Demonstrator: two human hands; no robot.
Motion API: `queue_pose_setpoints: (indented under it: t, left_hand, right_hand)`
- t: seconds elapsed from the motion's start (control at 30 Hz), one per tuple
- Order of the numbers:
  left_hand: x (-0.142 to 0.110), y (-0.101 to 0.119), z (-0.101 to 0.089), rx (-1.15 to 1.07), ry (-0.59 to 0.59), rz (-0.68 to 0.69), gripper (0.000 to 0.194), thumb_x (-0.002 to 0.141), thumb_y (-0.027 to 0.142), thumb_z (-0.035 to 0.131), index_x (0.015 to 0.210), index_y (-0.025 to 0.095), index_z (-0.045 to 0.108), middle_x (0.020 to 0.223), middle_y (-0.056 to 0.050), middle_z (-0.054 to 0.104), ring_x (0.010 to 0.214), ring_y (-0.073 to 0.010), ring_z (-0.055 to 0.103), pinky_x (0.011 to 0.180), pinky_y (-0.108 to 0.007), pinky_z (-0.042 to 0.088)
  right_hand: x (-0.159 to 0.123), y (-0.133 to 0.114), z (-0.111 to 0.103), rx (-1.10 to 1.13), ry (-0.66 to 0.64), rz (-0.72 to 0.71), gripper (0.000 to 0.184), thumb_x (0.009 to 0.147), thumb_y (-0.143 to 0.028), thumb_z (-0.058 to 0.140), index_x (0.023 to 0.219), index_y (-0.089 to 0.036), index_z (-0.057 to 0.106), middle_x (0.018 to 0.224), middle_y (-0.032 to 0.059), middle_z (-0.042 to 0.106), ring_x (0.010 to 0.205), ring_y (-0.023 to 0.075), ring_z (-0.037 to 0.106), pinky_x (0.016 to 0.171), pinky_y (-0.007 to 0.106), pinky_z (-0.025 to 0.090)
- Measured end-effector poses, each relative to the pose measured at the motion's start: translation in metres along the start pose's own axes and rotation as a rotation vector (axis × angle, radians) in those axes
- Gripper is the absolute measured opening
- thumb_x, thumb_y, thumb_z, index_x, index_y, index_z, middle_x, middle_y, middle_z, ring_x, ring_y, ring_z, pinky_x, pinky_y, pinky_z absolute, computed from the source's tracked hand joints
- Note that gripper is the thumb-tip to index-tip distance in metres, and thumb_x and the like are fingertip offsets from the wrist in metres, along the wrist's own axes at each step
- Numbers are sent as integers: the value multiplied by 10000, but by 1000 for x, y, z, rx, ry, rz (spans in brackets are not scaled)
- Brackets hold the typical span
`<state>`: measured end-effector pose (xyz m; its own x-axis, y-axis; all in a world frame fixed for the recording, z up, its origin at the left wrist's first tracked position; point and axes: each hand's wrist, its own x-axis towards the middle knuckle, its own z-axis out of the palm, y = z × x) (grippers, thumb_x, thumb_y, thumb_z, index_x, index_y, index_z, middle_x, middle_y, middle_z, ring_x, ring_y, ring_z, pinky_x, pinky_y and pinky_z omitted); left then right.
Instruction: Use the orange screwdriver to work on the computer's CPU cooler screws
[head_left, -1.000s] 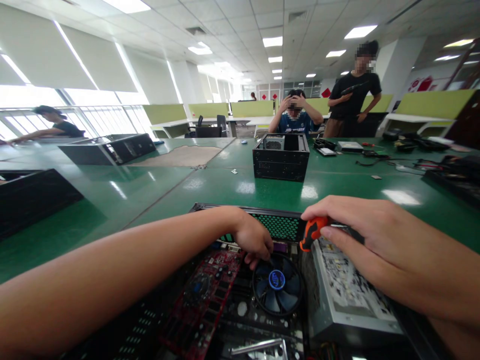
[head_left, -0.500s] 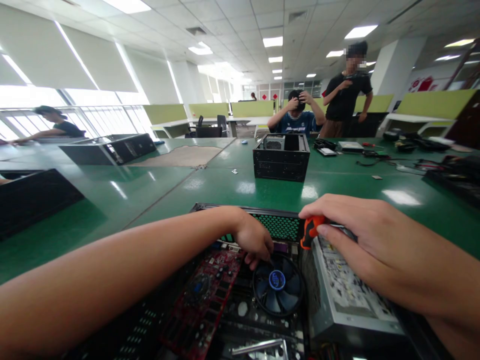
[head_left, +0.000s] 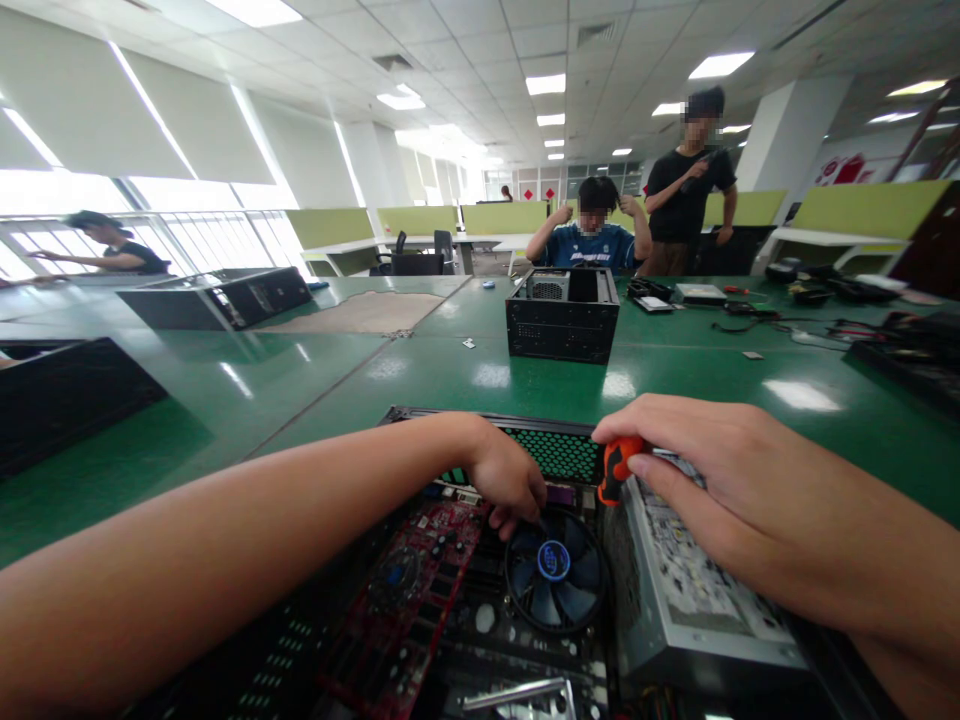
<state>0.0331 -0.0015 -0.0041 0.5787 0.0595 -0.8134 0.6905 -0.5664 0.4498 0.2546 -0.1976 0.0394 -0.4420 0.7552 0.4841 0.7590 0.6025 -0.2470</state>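
An open computer case (head_left: pixel 420 412) lies in front of me on the green table (head_left: pixel 315 370). Inside it sit a blue cooler fan (head_left: pixel 555 568), a red expansion card (head_left: pixel 409 595) and a grey power supply (head_left: pixel 690 600). My left hand (head_left: pixel 508 478) reaches into the case, its fingers curled and pressed down at the fan's upper left edge; what they pinch is hidden. My right hand (head_left: pixel 720 480) hovers over the power supply, closed round a screwdriver with an orange and black handle (head_left: pixel 616 466).
A second, empty black case (head_left: pixel 562 315) stands farther back on the table. More black cases (head_left: pixel 217 297) lie at the left, cables and parts (head_left: pixel 817 325) at the right. A seated person (head_left: pixel 591 235) and a standing person (head_left: pixel 690 195) are behind the table; another person (head_left: pixel 105 250) is far left.
My right hand has shifted the screwdriver slightly left. My left hand stays at the fan. The seated person has lowered both hands from the head; the standing person has stepped a little left.
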Motion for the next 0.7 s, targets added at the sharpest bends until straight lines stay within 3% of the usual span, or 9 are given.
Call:
queue_pose_setpoints:
  t: [0.13, 0.33, 0.43, 0.57, 0.63, 0.7]
  left_hand:
    - [1, 1, 1, 18, 2, -1, 246, 1042, 243, 743, 803, 290, 703, 809, -25, 856, 841, -286, 775, 882, -394, 608]
    - [4, 3, 1, 18, 11, -12, 219, 1001, 265, 772, 796, 292, 701, 816, -37, 863, 855, -287, 784, 849, -374, 605]
    - [5, 3, 0, 20, 8, 1, 197, 984, 284, 778, 800, 294, 708, 811, -34, 861, 854, -289, 777, 862, -384, 604]
    - [10, 3, -3, 14, -5, 15, 240, 1035, 252, 744, 803, 292, 698, 795, -22, 841, 836, -280, 770, 864, -383, 592]
    - [11, 3, -4, 10, -12, 19, 272, 1058, 232, 730, 795, 292, 695, 788, -16, 832, 828, -277, 764, 857, -381, 583]
    - [11, 2, -3, 12, -13, 23, 287, 1068, 221, 729, 790, 288, 702, 788, -13, 831, 832, -277, 762, 849, -381, 576]
  right_hand:
    - [-1, 5, 3, -25, 7, 14, 331, 1251, -171, 562, 1237, -264, 880, 1188, 78, 977, 982, 255, 939, 829, 399, 670]
    - [-2, 20, 9, -79, 23, 49, 196, 1213, -244, 711, 1132, -258, 888, 961, 19, 923, 768, 239, 850, 691, 391, 556]
    - [-3, 20, 9, -61, 5, 21, 255, 1247, -230, 663, 1198, -267, 912, 1120, 50, 979, 893, 262, 924, 753, 400, 620]
    - [-4, 17, 9, -13, -12, -22, 407, 1280, -161, 535, 1471, -255, 881, 1418, 82, 998, 1229, 275, 980, 979, 391, 740]
    - [-4, 15, 9, -3, -10, -24, 416, 1265, -142, 537, 1490, -251, 870, 1429, 90, 1003, 1235, 275, 984, 980, 379, 755]
    - [-3, 11, 10, 0, -6, -18, 331, 1248, -177, 600, 1377, -263, 892, 1311, 81, 1017, 1087, 276, 990, 850, 368, 742]
